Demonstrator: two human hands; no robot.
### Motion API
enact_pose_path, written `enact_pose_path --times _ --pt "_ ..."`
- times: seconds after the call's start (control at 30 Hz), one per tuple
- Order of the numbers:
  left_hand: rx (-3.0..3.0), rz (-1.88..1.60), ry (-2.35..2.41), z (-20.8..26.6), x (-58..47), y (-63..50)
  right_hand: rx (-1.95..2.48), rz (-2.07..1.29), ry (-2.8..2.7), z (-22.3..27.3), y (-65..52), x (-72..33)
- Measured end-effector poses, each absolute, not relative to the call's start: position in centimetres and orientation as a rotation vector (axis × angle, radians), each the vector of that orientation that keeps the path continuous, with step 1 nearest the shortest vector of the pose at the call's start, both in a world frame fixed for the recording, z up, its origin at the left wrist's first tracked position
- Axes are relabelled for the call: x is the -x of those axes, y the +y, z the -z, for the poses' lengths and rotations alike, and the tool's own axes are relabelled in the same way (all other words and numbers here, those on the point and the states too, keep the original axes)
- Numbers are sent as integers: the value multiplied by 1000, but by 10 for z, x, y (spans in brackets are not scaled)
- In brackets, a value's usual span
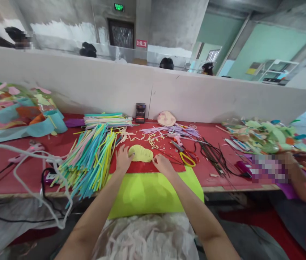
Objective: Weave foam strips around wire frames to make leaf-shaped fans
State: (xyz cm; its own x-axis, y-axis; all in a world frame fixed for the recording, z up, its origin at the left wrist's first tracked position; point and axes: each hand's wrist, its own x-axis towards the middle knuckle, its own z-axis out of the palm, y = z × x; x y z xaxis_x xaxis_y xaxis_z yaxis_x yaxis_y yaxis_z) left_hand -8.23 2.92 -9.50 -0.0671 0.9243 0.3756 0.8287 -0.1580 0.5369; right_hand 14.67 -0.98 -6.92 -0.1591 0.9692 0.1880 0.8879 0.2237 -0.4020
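Observation:
A pale yellow, oblong ruffled piece (141, 154) with ridges across its top lies in front of me on a red work surface. My left hand (123, 159) is at its left end, thumb on the edge and the other fingers curved around it. At the right end, my right hand (164, 164) has its fingertips closed together on the tip of the piece. Its exact grip is too small to make out. A bright yellow-green sheet (147, 195) hangs over the table edge beneath my forearms.
Bundled pastel fuzzy stems (88, 159) lie left. Yellow-handled scissors (187, 157), a pink-white glue gun (176, 138) and dark stems (212, 155) lie right. A phone-like device (140, 113) leans on the white partition (109, 90). A white cable (20, 180) loops at left. A co-worker's arm (299, 177) reaches in.

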Motion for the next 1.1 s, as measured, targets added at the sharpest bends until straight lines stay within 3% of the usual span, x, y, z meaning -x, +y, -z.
enact_pose_path --times 0.17,0.37,0.53,0.63,0.77,1.1 --pt "-2044 -1031 1914 99 85 29 1617 -341 -2050 54 -7 -167" --pt "-2036 -1015 1899 99 84 33 895 -516 -1712 23 -8 -218" --pt "-2027 -999 1940 102 83 33 1059 -651 -1719 34 9 -188" --pt "-2013 -981 1962 104 83 34 1455 -386 -1761 61 18 -162" --pt "-1975 -1009 1888 102 85 36 1558 -351 -1763 91 23 -154" --pt "-1498 -1311 1218 86 76 31 1587 -249 -1745 93 22 -158"
